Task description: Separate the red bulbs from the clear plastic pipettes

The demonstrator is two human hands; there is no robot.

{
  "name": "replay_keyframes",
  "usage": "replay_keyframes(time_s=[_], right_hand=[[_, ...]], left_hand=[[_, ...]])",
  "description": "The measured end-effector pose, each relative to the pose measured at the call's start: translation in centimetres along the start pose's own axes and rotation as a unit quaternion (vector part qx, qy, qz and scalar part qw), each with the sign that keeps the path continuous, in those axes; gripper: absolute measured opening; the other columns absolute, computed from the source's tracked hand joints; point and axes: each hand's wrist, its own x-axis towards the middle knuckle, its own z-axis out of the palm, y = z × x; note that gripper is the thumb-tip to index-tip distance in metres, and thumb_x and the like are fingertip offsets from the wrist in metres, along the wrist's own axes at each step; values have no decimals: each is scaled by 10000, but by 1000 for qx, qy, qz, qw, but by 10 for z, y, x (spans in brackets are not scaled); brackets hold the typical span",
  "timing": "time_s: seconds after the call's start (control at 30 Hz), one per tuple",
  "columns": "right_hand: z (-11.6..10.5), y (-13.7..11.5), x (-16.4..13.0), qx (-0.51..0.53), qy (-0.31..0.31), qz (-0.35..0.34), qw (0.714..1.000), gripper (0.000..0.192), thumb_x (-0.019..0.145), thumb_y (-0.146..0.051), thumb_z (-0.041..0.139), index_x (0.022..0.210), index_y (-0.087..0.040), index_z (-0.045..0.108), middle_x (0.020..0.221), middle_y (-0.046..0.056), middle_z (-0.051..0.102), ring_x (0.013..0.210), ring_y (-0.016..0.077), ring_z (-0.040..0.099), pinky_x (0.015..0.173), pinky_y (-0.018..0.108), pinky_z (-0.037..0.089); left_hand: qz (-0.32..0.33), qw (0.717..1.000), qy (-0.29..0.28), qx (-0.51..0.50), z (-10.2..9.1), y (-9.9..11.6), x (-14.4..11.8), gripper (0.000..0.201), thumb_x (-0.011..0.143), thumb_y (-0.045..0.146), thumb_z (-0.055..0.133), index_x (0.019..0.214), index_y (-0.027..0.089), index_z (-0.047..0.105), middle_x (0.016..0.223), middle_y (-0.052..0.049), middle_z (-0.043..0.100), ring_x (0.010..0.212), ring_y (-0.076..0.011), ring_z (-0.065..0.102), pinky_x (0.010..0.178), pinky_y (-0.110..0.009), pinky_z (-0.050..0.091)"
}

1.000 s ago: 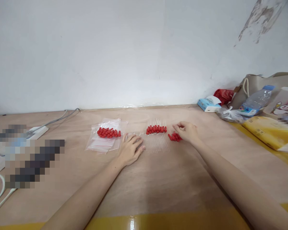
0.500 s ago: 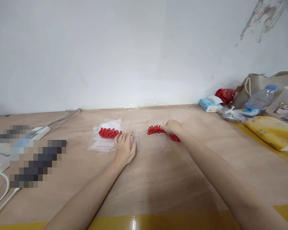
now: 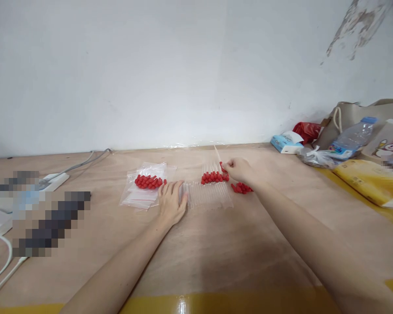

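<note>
- The counter carried everything in a loose spread; a sweep of either forearm could have scattered the lot.
- The row of clear tubes lay unsecured beside the left hand, whose open fingers rested flat at its end; a nudge might have rolled them.
- The right hand pinched one red-capped tube, tilted above the capped tubes; a loose pinch could have dropped it.
- Loose red caps lay near the wrist and could have been brushed aside.
</note>
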Motion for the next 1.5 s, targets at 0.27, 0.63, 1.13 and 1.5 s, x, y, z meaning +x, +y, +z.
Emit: replay_keyframes(time_s=[0.27, 0.63, 1.13, 1.5], right_hand=[[61, 33, -72, -58, 269, -351, 895, 163, 841, -263, 480, 943, -190, 584, 821, 40, 658, 798, 170, 547, 879, 380, 244], [74, 33, -75, -82, 261, -425, 863, 137, 831, -206, 480, 836, -233, 614, 788, -5, 633, 799, 141, 504, 962, 426, 157], [73, 33, -78, -117, 201, -435, 870, 162, 805, -204, 421, 766, -202, 579, 681, -10, 559, 728, 133, 457, 961, 442, 143], [71, 41, -74, -37, 261, -382, 886, 143, 822, -182, 427, 850, -193, 567, 760, 13, 595, 753, 141, 512, 928, 415, 261]], left_hand=[[163, 987, 10, -3, -7, 19, -5, 436, 829, 312, 485, 1259, 259, 432, 1299, -86, 455, 1218, -259, 369, 1034, -491, 186], [213, 973, -34, -76, 1, 26, -5, 166, 852, 250, 488, 849, 222, 652, 1010, -15, 670, 1077, -193, 539, 1048, -499, 208], [237, 964, -45, -110, -4, 30, -7, 195, 851, 188, 466, 898, 222, 653, 1058, -37, 652, 1101, -207, 535, 1073, -572, 60], [127, 986, -7, -110, 0, 5, -11, 212, 858, 258, 456, 955, 219, 641, 969, -65, 628, 813, -154, 589, 763, -329, 476]])
